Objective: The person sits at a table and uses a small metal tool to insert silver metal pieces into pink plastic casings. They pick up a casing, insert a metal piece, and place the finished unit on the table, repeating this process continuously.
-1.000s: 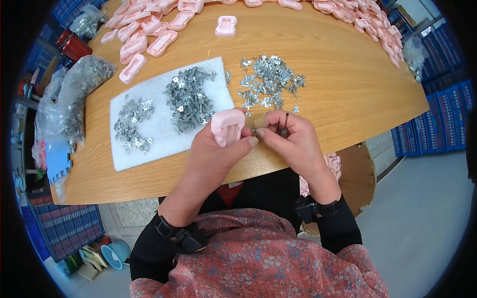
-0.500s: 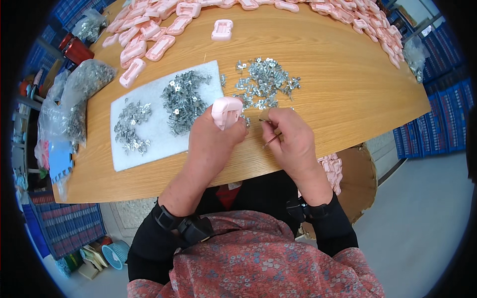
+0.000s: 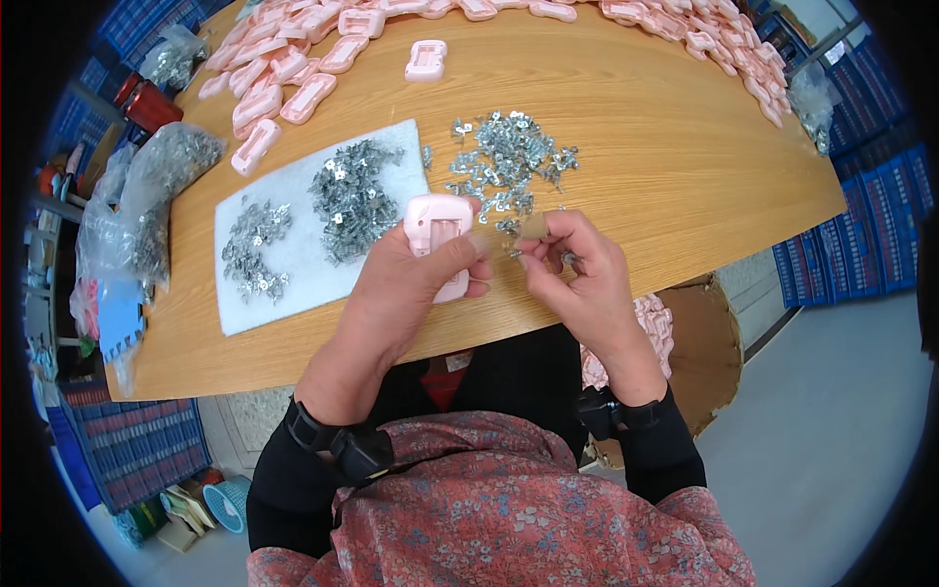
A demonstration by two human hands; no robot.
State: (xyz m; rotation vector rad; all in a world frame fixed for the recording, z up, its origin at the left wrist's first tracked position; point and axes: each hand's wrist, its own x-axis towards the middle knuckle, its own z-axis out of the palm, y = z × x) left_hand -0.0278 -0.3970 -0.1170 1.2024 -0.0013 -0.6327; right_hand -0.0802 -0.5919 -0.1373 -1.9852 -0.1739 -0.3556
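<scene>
My left hand [image 3: 391, 279] grips a pink plastic casing [image 3: 423, 213], thumb across its front. A recessed compartment with slots faces up. Just to its right, my right hand [image 3: 587, 269] is closed in a pinch, with a tan covering [image 3: 534, 227] on a fingertip. Something small and metallic shows by those fingertips, too small and blurred to name. Beyond both hands lies a loose pile of small silvery metal pieces [image 3: 514, 147]. Left of the casing, a white foam sheet [image 3: 303, 186] bears two more heaps of metal pieces [image 3: 352, 201].
Many pink casings [image 3: 342, 54] are heaped along the table's far edge, with one lone casing [image 3: 425, 61] nearer. Clear bags of metal parts [image 3: 176, 161] and a red canister [image 3: 147, 103] stand at left. A cardboard box [image 3: 704, 342] of pink parts sits below the table's near edge.
The casing has turned in my left hand, so its compartment side shows more fully. My right fingers have shifted and opened slightly; the thin rod seen in them earlier is no longer clearly visible.
</scene>
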